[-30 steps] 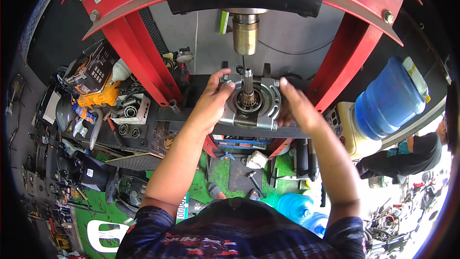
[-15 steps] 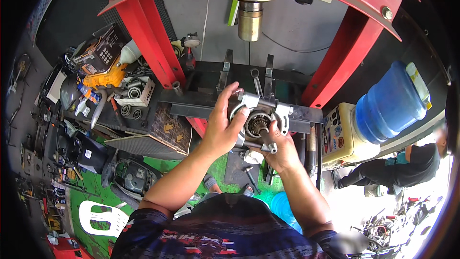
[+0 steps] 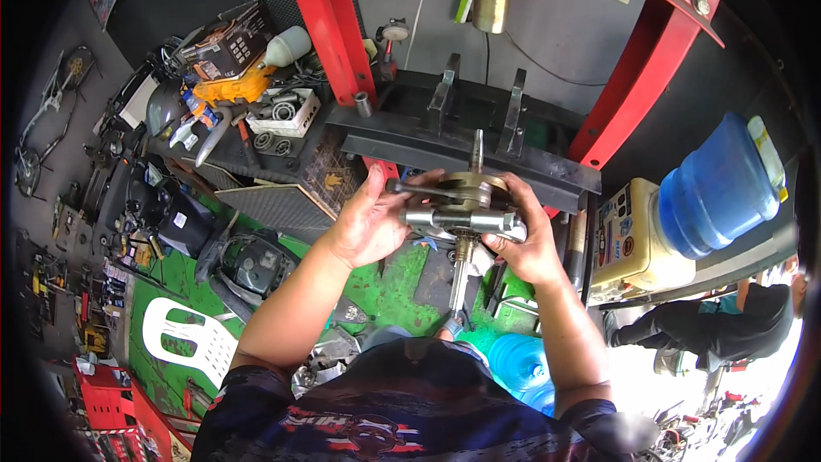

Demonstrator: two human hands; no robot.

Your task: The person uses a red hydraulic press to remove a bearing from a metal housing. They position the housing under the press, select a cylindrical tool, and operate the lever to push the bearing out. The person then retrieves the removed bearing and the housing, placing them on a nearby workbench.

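Note:
A crankshaft (image 3: 463, 269) is held in front of me, its long splined shaft pointing down toward me and its shorter end pointing away. A connecting rod (image 3: 428, 192) sticks out from it to the left. Around the shaft, below the crank web, sits a steel bearing separator (image 3: 462, 221) with bolts through it. My right hand (image 3: 532, 239) grips the right side, thumb on the near face and fingers over the web. My left hand (image 3: 368, 222) supports the left side, its fingers partly hidden behind the rod and separator, its thumb raised off the metal.
Beyond my hands stands a red press frame (image 3: 329, 26) with a metal ram (image 3: 493, 4) above two upright steel blocks (image 3: 444, 96) on a black crossbeam (image 3: 462, 150). A cluttered bench (image 3: 248, 141) lies left. At right are a blue water jug (image 3: 714, 184) and a person (image 3: 727, 321).
The crankshaft and separator have been tilted, so the splined shaft now points down toward me and the rod leftward. My left thumb has come off the separator. The view has shifted.

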